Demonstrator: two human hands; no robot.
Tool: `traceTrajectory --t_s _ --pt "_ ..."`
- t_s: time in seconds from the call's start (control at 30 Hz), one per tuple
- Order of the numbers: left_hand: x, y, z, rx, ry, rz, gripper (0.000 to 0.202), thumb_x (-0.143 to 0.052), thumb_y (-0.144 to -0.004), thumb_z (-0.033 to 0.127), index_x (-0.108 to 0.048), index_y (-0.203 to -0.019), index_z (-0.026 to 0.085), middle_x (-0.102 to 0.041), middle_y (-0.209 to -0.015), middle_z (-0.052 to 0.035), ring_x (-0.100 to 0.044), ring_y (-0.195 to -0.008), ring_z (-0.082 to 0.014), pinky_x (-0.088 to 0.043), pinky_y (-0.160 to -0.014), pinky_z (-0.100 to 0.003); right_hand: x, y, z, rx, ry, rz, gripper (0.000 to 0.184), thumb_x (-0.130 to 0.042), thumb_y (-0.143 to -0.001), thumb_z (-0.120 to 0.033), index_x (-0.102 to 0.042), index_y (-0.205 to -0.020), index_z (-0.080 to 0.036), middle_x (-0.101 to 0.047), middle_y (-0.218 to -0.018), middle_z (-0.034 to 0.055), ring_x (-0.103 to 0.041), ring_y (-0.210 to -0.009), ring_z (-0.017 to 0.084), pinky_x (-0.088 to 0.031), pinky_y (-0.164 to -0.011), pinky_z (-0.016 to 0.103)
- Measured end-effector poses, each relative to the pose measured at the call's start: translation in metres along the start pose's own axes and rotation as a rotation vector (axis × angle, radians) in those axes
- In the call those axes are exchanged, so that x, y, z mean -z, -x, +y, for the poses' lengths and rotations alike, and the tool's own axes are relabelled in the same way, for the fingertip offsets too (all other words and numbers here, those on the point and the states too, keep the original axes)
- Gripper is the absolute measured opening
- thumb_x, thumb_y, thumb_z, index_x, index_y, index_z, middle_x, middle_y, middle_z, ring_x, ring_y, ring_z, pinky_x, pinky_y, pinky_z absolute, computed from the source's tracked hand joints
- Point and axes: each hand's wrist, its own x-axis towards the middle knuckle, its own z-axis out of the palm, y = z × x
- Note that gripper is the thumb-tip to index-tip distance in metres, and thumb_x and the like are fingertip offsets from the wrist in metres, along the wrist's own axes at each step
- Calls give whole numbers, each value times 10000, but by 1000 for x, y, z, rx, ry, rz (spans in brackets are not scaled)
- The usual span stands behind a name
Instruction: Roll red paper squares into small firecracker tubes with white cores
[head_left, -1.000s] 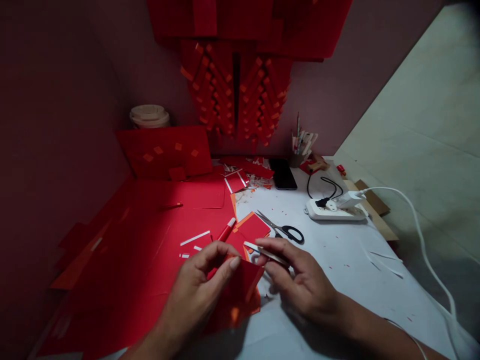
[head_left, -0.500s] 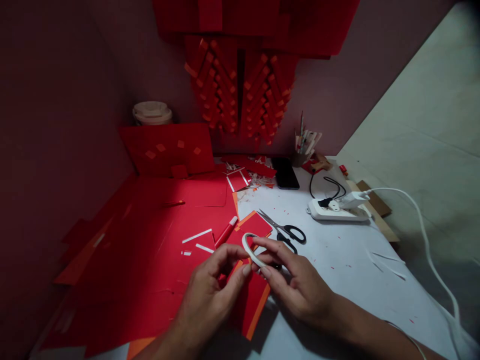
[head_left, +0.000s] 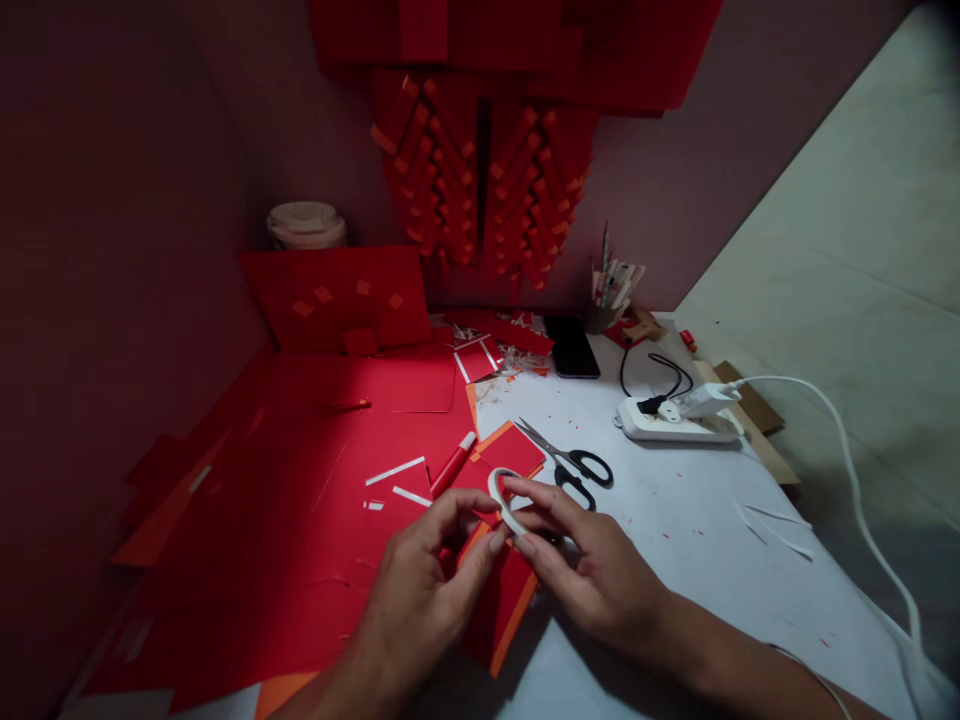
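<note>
A narrow roll of white tape is held upright between both hands over the table. My right hand grips the roll with thumb and fingers on its near right side. My left hand pinches at the roll's lower left edge, thumb and forefinger close together. Below the hands lies a red card piece with orange edges, partly hidden by them. Just beyond, scissors with black handles rest on the white surface, and a red marker with a white cap lies on red paper.
Large red sheets cover the left of the table. A white power strip with cables sits at the right. Toward the back are a black phone, a pen cup and paper scraps. Red paper decorations hang above.
The tape roll has turned very slightly in my fingers, and both hands keep nearly the same place. Everything else stays put.
</note>
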Motion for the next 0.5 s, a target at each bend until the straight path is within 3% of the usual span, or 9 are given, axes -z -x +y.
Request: traceTrajectory --t_s 0.27,0.4,0.5 --pt "0 0 1 -41 -51 -48 124 -618 -888 330 -658 -916 216 -715 -823 -38 -631 -748 -199 -473 -673 -279 -1 -1 -4 -9 -45 0 457 -554 -924 -186 -487 -1376 -191 -759 -1074 90 -718 -1000 201 -548 -885 348" --pt "1 -1 1 -31 -41 22 162 -664 -858 322 -672 -993 232 -728 -821 -24 -649 -755 -202 -479 -665 -269 -1 -1 -3 -48 -65 -14 465 -552 -930 -209 -481 -1388 -179 -755 -1102 114 -726 -990 210 -582 -798 327" --pt "0 0 0 -51 -73 39 186 -673 -853 317 -687 -1026 249 -742 -794 -11 -662 -725 -197 -485 -642 -261 -2 0 -1 -42 -46 -16 480 -560 -930 -216 -479 -1402 -182 -756 -1111 116 -721 -1022 219 -578 -838 351"
